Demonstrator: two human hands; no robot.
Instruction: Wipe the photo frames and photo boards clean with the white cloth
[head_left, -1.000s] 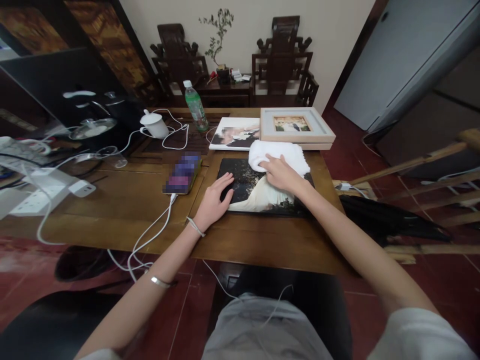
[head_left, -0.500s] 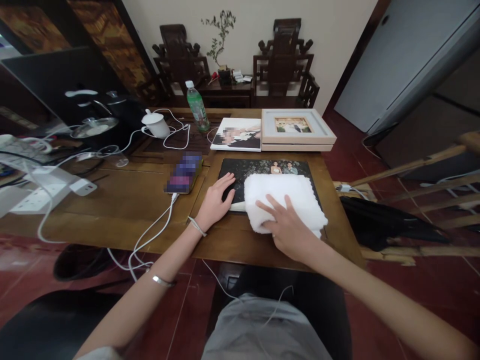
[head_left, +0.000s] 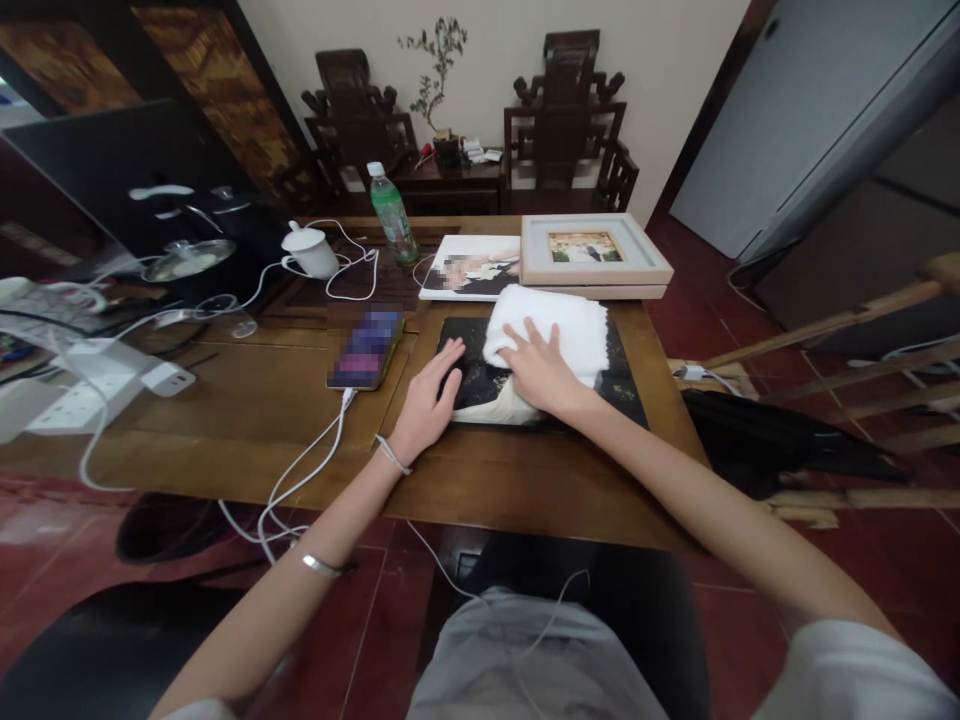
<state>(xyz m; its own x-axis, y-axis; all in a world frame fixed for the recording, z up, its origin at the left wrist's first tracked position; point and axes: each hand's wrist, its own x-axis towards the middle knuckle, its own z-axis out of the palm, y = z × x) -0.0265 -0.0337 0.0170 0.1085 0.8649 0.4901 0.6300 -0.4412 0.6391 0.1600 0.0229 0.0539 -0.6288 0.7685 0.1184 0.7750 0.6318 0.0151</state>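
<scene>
A dark photo panel [head_left: 622,385] lies flat on the wooden table [head_left: 247,400] in front of me. My left hand [head_left: 427,400] rests on its left edge, fingers spread flat. My right hand [head_left: 536,370] presses flat on a white folded towel [head_left: 570,325], which covers the far middle of the panel. Both hands are open, palms down.
Behind the panel lie a second photo print [head_left: 472,270] and a light framed photo [head_left: 592,250]. A phone [head_left: 366,345] on a white cable, a green bottle [head_left: 391,215], a white cup [head_left: 309,250] and power strips [head_left: 112,375] stand to the left. Dark chairs line the wall.
My right hand slid the towel from the panel's far end to its near right corner, then back to the far middle. The left hand stayed on the panel's left edge.
</scene>
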